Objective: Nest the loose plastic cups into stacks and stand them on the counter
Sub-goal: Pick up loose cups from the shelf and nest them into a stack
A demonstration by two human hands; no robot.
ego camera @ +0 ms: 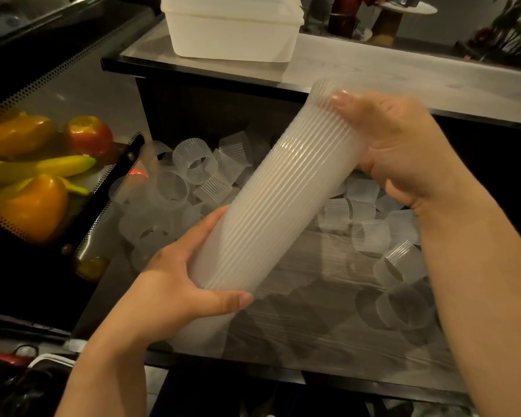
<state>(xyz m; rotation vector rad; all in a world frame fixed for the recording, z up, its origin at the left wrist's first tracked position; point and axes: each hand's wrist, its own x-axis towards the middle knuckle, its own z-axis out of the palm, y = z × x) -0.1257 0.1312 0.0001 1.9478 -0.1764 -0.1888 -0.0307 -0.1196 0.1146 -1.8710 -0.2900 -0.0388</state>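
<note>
left hand (175, 284) grips near end of cup stack (271, 191), thumb across front | right hand (403, 152) grips far end | stack tilted, held above bin of loose cups (199, 167) | worktop (388, 73) beyond, white tub (232, 34) far left on it

A long stack of ribbed translucent cups (278, 188) slants across the centre of the frame, gripped by the left hand (175, 284) at its lower end and the right hand (403, 145) at its upper end. Loose cups (197, 164) lie scattered behind; peppers (27, 203) sit at far left.
</note>
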